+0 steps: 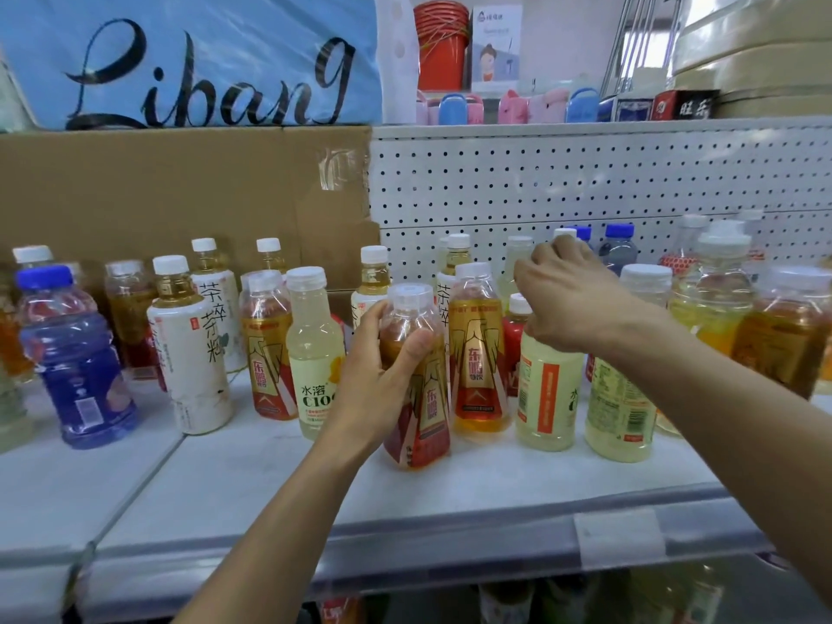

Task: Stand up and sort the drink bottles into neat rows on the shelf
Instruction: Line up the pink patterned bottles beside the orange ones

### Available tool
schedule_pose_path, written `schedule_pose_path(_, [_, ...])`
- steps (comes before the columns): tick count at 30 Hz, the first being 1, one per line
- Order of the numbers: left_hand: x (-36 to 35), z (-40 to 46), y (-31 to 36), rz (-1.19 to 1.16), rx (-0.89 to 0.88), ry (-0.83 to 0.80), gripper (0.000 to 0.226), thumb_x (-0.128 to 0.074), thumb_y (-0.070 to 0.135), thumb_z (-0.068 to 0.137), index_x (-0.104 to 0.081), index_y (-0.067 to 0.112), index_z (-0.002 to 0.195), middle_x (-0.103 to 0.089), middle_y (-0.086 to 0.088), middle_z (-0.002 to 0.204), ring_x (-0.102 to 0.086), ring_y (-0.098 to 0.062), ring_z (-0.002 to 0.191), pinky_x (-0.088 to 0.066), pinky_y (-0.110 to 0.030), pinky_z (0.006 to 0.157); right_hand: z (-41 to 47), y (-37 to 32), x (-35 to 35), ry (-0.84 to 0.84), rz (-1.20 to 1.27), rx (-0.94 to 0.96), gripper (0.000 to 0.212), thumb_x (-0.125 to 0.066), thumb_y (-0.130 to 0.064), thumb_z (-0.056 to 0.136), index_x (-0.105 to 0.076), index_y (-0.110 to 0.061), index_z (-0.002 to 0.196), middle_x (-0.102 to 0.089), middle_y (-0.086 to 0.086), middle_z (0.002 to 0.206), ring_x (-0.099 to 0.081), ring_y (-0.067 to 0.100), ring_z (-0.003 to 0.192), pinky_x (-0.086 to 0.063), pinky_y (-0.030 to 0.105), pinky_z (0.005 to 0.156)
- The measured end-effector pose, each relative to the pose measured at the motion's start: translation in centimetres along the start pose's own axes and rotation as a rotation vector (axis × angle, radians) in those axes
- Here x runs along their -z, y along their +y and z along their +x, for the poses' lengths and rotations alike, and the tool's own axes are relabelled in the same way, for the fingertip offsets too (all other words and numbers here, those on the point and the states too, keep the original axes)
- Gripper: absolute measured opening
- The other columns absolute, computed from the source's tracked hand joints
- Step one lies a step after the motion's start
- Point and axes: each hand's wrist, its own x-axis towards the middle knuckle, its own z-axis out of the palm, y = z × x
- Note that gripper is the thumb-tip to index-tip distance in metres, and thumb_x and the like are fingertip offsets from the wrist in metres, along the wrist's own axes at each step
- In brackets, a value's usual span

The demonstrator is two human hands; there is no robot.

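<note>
Amber energy-drink bottle (416, 380), gripped round its shoulder by the left hand (382, 371), should be set upright just beside its twin (478, 353) to that hand's right, while the right hand (572, 295) pinches a pale bottle (547, 389) beneath it steady.

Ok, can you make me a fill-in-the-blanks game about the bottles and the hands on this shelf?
1. The left hand grips a bottle with a red and ____ label.
2. The big bottle at the far left of the shelf holds a ____ drink.
3. The right hand reaches over the top of a pale ____ bottle.
4. The wall behind the bottles on the right is a white board full of small ____.

Missing words: gold; blue; yellow; holes
</note>
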Motion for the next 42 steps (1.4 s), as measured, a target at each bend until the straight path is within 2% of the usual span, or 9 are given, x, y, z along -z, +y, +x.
schedule_pose_path(4, [-0.2,0.1,-0.2,0.002,-0.013,0.011,0.086,-0.049,0.085,0.072,-0.035,0.041,0.144,-0.053,0.011,0.139,-0.052,-0.013,0.127,-0.047,-0.049,0.104,-0.1,-2.9,-1.5,0.246,0.368,0.032,0.078,-0.06,-0.037,0.092,-0.016,-0.009,0.149,-0.022,0.015,0.153,-0.018,0.031,0.142,-0.021,0.038,0.115])
schedule_pose_path(9, [-0.3,-0.1,-0.2,-0.02,-0.021,0.02,0.087,-0.051,0.086,0.072,-0.036,0.039,0.144,-0.054,0.012,0.138,-0.053,-0.012,0.127,-0.047,-0.047,0.104,1.3,-5.2,-4.2,0.229,0.798,-0.135,0.098,-0.067,-0.036,0.088,0.002,-0.013,0.153,-0.008,0.014,0.158,-0.022,0.031,0.143,-0.024,0.042,0.114])
schedule_pose_path(12, [-0.4,-0.3,-0.1,-0.041,-0.007,0.023,0.082,-0.051,0.08,0.078,-0.032,0.038,0.146,-0.051,0.013,0.142,-0.05,-0.009,0.128,-0.045,-0.04,0.106,1.1,-5.8,-5.3,0.308,0.986,-0.183,0.093,-0.07,-0.03,0.086,-0.006,-0.019,0.152,-0.027,0.008,0.153,-0.043,0.013,0.123,-0.031,0.03,0.104])
schedule_pose_path(14, [-0.7,-0.6,-0.2,-0.082,0.016,0.018,0.072,-0.053,0.069,0.083,-0.036,0.035,0.144,-0.055,0.013,0.136,-0.054,-0.007,0.123,-0.047,-0.032,0.101,0.8,-5.9,-5.8,0.348,1.057,-0.189,0.087,-0.071,-0.032,0.085,-0.013,-0.021,0.149,-0.045,0.009,0.142,-0.048,0.02,0.123,-0.037,0.034,0.105])
schedule_pose_path(21, [-1.1,-2.2,-0.7,-0.165,0.144,-0.012,0.059,-0.067,0.058,0.07,-0.04,0.053,0.122,-0.062,0.023,0.112,-0.061,0.01,0.097,-0.046,-0.014,0.077,-0.4,-4.9,-6.9,0.164,1.264,-0.169,0.051,-0.065,-0.052,0.085,-0.041,-0.023,0.119,-0.059,-0.007,0.113,-0.059,0.014,0.106,-0.051,0.042,0.095])
schedule_pose_path(30, [0.1,-4.7,-0.2,-0.225,0.156,0.105,0.076,-0.068,0.071,0.069,-0.048,0.04,0.135,-0.069,0.009,0.119,-0.066,-0.012,0.111,-0.049,-0.047,0.1,-3.4,-5.7,-6.6,0.231,1.545,0.016,0.03,-0.066,-0.052,0.076,-0.051,-0.037,0.097,-0.065,-0.026,0.083,-0.065,-0.005,0.078,-0.052,0.024,0.069])
schedule_pose_path(33, [1.5,-6.0,0.0,-0.248,0.17,0.147,0.075,-0.068,0.07,0.068,-0.049,0.04,0.134,-0.068,0.008,0.121,-0.066,-0.013,0.113,-0.049,-0.047,0.102,-3.8,-6.9,-6.2,0.271,1.61,0.034,0.04,-0.066,-0.054,0.07,-0.051,-0.028,0.096,-0.064,-0.019,0.077,-0.064,-0.004,0.072,-0.049,0.016,0.059])
schedule_pose_path(37, [5.2,-7.6,0.5,-0.233,0.142,0.185,0.072,-0.066,0.067,0.071,-0.05,0.036,0.134,-0.07,0.008,0.12,-0.068,-0.012,0.109,-0.052,-0.044,0.098,-4.3,-9.9,-5.2,0.313,1.632,0.074,0.043,-0.074,-0.053,0.073,-0.055,-0.024,0.099,-0.065,-0.005,0.089,-0.066,0.01,0.079,-0.056,0.025,0.065])
schedule_pose_path(42, [12.0,-9.1,0.7,-0.218,0.117,0.213,0.065,-0.068,0.062,0.077,-0.053,0.028,0.131,-0.071,0.004,0.116,-0.07,-0.015,0.105,-0.054,-0.043,0.095,-4.7,-16.3,-2.3,0.355,1.689,0.143,0.033,-0.074,-0.038,0.078,-0.056,-0.021,0.101,-0.067,-0.02,0.081,-0.066,-0.002,0.073,-0.051,0.014,0.06])
